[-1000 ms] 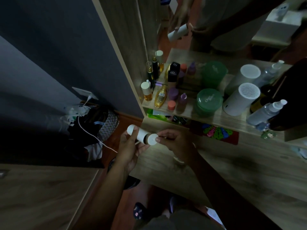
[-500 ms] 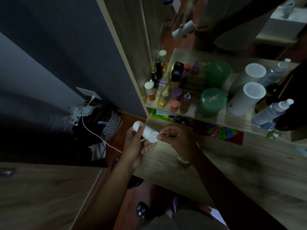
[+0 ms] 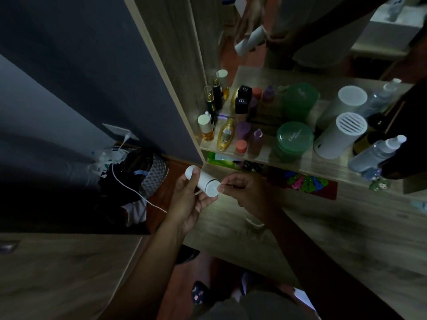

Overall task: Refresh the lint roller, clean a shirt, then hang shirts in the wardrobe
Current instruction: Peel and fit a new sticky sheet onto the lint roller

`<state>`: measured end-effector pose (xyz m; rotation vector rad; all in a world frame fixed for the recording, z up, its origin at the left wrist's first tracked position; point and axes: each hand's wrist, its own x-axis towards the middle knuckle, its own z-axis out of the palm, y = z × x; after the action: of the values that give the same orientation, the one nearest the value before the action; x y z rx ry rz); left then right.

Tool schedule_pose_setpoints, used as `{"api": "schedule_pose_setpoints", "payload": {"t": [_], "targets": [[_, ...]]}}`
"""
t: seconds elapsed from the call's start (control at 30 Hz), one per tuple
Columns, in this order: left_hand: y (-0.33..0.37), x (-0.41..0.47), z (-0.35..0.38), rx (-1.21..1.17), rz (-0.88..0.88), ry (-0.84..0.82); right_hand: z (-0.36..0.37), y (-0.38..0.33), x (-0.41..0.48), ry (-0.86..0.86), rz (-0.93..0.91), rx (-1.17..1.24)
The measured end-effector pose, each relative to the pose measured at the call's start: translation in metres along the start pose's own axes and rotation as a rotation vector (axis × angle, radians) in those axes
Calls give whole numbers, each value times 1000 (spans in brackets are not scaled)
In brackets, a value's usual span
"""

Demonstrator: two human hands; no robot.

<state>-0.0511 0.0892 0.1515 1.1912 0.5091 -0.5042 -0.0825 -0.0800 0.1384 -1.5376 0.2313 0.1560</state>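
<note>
Left hand (image 3: 187,202) wraps the smooth white cylindrical lint roller (image 3: 204,182), held above the wood-grain counter (image 3: 323,232). Right hand (image 3: 245,190) pinches at its round end, seemingly at the sheet's edge, though dim light blurs it.

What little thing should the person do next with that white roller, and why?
Probably peel the outer sheet away with the right hand: its fingertips pinch at the end of the lint roller, which the left hand grips. Refreshing the roller comes before cleaning any shirt.

The left hand (image 3: 184,200) is curled gripping, the right hand (image 3: 246,190) pinching.
</note>
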Motion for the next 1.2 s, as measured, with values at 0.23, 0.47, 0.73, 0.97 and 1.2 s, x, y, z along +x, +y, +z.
{"api": "schedule_pose_setpoints", "payload": {"t": [0.23, 0.47, 0.73, 0.97, 1.2], "targets": [[0, 2, 1, -46, -15, -3, 6, 2, 3, 78, -51, -115], [-1, 5, 0, -88, 11, -12, 3, 16, 6, 133, -103, -230], [-8, 11, 1, 4, 124, 37, -34, 74, 8, 305, 7, -411], [-24, 7, -2, 87, 127, 61, -72, 150, -18, 417, 247, -601], [-37, 2, -5, 143, 134, 76, -75, 174, -27, 464, 475, -670]]}}
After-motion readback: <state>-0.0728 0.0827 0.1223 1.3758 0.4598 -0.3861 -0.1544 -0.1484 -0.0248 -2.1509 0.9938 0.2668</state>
